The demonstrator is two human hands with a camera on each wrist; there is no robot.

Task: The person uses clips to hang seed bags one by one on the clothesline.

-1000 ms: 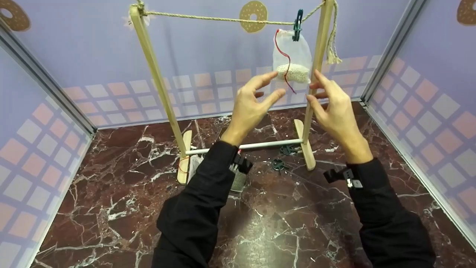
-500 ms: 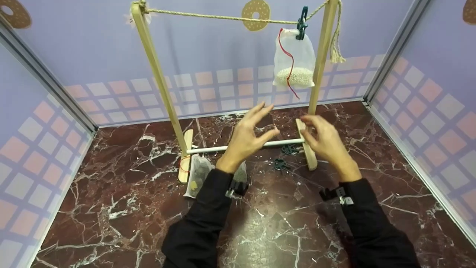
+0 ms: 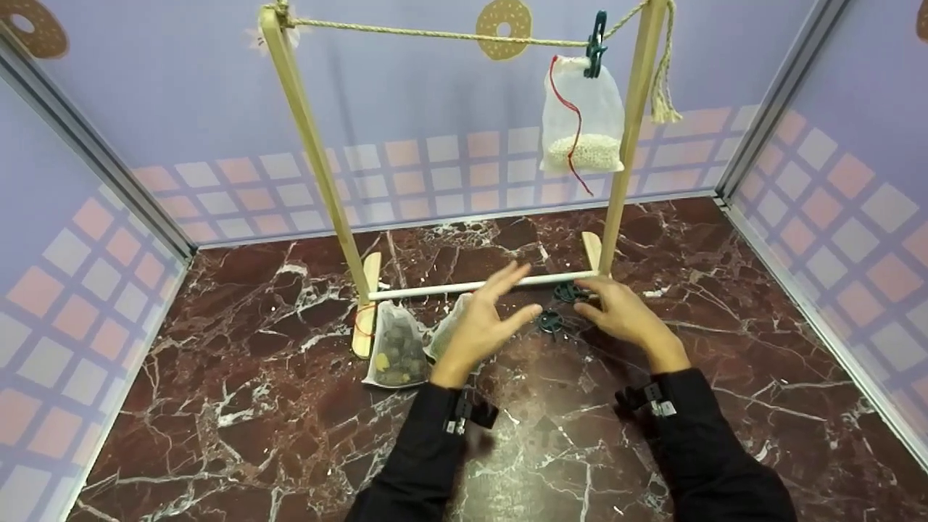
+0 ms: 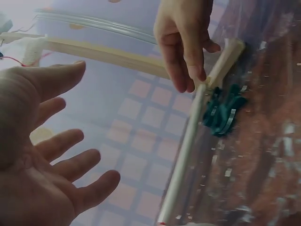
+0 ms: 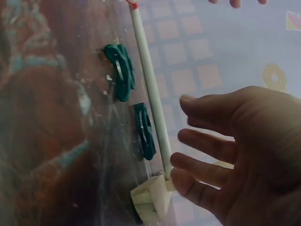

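Note:
A wooden rack [image 3: 312, 152] with a rope [image 3: 435, 32] across its top stands on the marble floor. A mesh bag of white beads [image 3: 583, 119] hangs from the rope by a green clip [image 3: 597, 40]. My left hand [image 3: 489, 315] hovers open just in front of the rack's white bottom rod [image 3: 435, 289]. My right hand [image 3: 612, 310] is open beside it, holding nothing. Two green clips [image 3: 551, 319] [image 3: 569, 292] lie on the floor between the hands. The right wrist view shows both clips [image 5: 120, 70] [image 5: 145, 129] beside the rod [image 5: 150, 94].
Two mesh bags with dark contents [image 3: 395, 351] [image 3: 448, 335] lie on the floor by the rack's left foot [image 3: 365, 312]. The right foot [image 5: 153, 197] is next to my right hand. Checked walls [image 3: 87, 239] close in the floor on three sides.
Both hands have come down from beside the hanging bead bag to just above the floor by the two loose clips. The bag still hangs from the rope.

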